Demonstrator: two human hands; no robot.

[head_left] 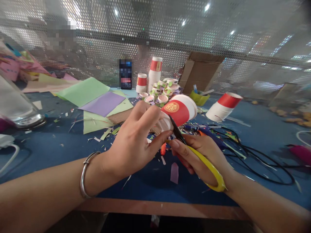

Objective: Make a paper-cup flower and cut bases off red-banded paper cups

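My left hand (pixel 136 142) grips a small white paper cup piece (pixel 165 122), its fingers bent around it. Yellow-handled scissors (pixel 209 166) are in my right hand (pixel 201 152), their dark blades against the edge of the white piece. Just behind the hands a red and white paper cup (pixel 182 110) lies on its side. A small purple paper piece (pixel 174 173) rests on the blue table (pixel 145 186) in front of the hands.
Green paper (pixel 85 91) and purple paper (pixel 103 103) lie at the left. Behind are a phone (pixel 125 74), stacked cups (pixel 155 72) and small decorated rounds (pixel 162 98). Black cables (pixel 255 155) and another cup (pixel 223 106) are at the right. Scraps litter the middle.
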